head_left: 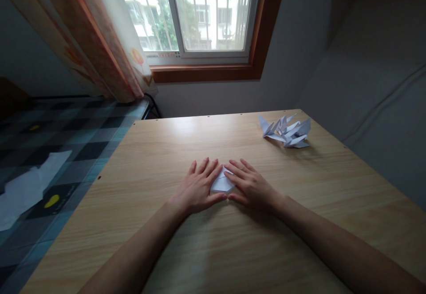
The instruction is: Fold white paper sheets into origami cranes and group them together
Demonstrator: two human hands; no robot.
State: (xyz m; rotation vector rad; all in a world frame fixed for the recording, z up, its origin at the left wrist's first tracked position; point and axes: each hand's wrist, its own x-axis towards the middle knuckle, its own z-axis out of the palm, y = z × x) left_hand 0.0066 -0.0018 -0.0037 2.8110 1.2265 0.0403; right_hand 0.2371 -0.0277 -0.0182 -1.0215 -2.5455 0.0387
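Observation:
A small folded piece of white paper (222, 183) lies flat on the wooden table between my two hands. From its left side, my left hand (201, 187) rests on it, fingers stretched out and thumb along the near edge. On the other side my right hand (248, 183) lies with fingers spread, its fingertips on the paper's right part. Both thumbs almost meet just in front of the paper. Parts of the paper's left and right edges are hidden under the fingers.
Several folded white paper cranes (288, 132) are bunched at the table's far right. The wooden table (173, 143) ends at a wall below a window (213, 14). To the left, a bed with a checked cover (86, 149) holds loose white paper (29, 187). A curtain (96, 32) hangs behind it.

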